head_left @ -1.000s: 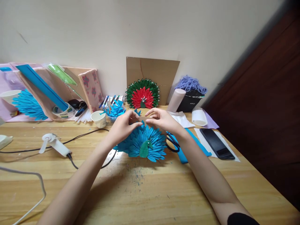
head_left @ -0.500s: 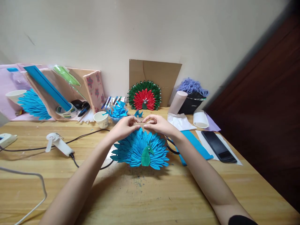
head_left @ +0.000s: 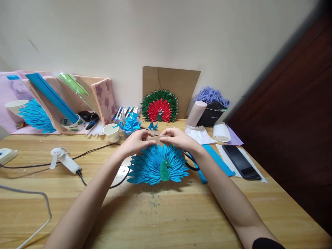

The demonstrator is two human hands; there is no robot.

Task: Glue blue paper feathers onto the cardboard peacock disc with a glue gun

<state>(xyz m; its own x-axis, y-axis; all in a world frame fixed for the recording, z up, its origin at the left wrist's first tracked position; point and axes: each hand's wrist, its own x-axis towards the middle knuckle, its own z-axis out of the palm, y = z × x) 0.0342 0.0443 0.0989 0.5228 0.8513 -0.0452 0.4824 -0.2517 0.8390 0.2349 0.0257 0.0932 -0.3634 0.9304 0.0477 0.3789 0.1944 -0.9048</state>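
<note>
Both my hands grip the top edge of a handmade peacock, with blue feather-shaped pieces fanned over a brown cardboard backing and a green body at the lower middle. My left hand pinches the cardboard left of the middle, thumb in front and fingers behind. On the right side, my right hand holds the same edge in a like pinch. The peacock leans toward me, slightly above the wooden table or touching it; I cannot tell which. A bowl of blue cut pieces stands just beyond my left hand.
A red and green peacock leans on a cardboard sheet against the wall. A paper cup and a corded white device stand left. Blue sheets and a phone lie right. Black cable crosses the table.
The peacock has shifted slightly to the right and its lower edge sits a little higher. My hands have spread slightly apart, with both still holding the cardboard edge.
</note>
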